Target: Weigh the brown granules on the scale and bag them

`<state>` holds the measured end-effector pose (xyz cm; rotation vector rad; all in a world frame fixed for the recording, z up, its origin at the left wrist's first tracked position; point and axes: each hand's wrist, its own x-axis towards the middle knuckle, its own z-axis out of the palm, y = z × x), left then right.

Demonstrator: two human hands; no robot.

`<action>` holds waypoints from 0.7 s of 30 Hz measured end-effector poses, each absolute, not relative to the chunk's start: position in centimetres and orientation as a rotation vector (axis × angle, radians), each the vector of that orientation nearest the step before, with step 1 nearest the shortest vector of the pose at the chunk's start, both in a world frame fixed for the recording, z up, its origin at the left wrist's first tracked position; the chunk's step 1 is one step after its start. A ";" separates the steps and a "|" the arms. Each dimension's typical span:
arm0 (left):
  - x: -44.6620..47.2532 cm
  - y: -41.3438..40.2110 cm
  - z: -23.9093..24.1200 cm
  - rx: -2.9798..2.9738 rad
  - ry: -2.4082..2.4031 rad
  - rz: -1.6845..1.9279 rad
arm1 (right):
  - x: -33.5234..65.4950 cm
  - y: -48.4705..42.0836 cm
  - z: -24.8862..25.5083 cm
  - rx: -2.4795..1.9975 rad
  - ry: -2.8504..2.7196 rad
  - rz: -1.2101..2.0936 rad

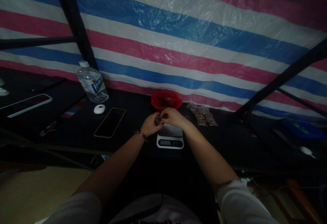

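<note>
We're holding a small clear bag (158,120) in our left hand (150,124) by the white scale (170,143); our right hand (173,117) is touching it, curled narrow (exact grip hidden); we're seemingly working the bag, next needing steadiness.

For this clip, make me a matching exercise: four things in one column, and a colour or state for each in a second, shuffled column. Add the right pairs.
Things:
1. Left hand
2. Bowl
3. Scale
4. Bottle

Descriptions:
A. Red, close to the striped sheet
B. Standing upright, with a white cap
C. Has a bracelet at its wrist
D. White-edged, with a small display at its near side

Right pairs: 1-C, 2-A, 3-D, 4-B
</note>
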<state>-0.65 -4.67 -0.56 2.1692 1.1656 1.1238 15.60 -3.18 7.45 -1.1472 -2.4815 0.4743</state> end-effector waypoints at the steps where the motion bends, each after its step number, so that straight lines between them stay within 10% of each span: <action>1: -0.7 -4.7 -0.5 2.173 1.150 1.129 | 15.0 -3.2 7.4 -1.127 -2.498 0.468; 21: -1.5 -3.8 -1.2 1.861 1.011 1.297 | 15.4 -4.2 5.7 -0.952 -2.274 0.424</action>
